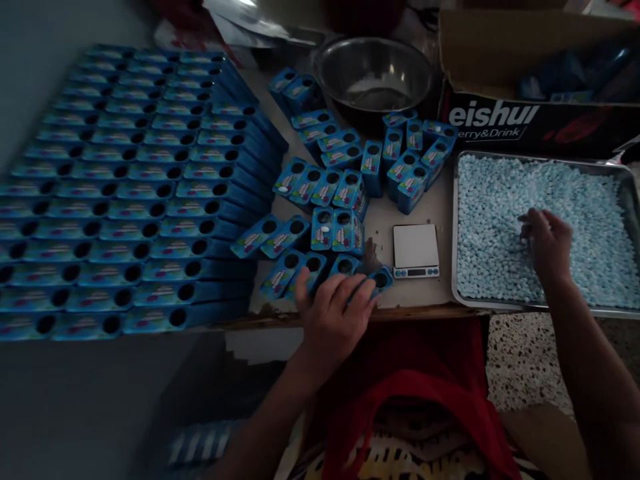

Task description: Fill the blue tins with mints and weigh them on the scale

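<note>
My left hand (336, 308) is at the table's front edge with its fingers spread over several small blue boxes (285, 267), each with a dark round hole on top. The fingertips reach a tilted blue box (381, 279). My right hand (547, 243) is above the pale blue pellets (490, 227) that fill a metal tray (455, 267). Its fingers are bent together; whatever they hold, if anything, is too small to make out. Between the hands lies a small scale (415, 248) with a bare white plate.
Long rows of blue boxes (165, 210) stand packed at the left. Loose boxes (371, 163) are scattered mid-table. Behind them are a metal bowl (375, 100) and a black printed carton (530, 127) with blue items inside.
</note>
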A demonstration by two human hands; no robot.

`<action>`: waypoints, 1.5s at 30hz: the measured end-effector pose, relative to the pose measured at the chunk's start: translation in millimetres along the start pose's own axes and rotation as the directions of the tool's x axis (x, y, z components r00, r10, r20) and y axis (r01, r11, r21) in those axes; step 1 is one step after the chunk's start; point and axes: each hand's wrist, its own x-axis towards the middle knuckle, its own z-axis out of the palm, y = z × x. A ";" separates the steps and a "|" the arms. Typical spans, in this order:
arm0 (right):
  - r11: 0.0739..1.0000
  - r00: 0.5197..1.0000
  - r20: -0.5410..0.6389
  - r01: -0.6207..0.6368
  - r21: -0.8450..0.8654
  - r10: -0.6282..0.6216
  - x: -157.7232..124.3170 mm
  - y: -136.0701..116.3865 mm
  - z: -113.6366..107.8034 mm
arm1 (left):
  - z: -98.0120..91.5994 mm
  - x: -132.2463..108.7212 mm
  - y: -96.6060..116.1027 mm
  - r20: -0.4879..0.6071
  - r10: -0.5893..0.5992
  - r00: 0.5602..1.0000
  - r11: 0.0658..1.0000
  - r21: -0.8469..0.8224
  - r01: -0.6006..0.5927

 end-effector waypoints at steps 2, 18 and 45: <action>0.948 0.992 -0.034 -0.104 0.302 0.120 12.1 8.8 -5.8 | -3.3 4.2 -1.8 -0.051 0.012 0.999 1.000 -0.002 -0.013; 0.513 0.578 0.648 0.797 -0.318 -0.496 -145.2 -83.1 84.4 | -33.0 18.6 14.6 -0.160 -0.292 0.943 0.920 -0.315 0.232; 0.565 0.622 0.713 0.731 -0.382 -0.323 -152.4 -78.3 121.6 | -18.8 7.7 -0.9 -0.093 -0.417 0.904 0.726 -0.633 0.270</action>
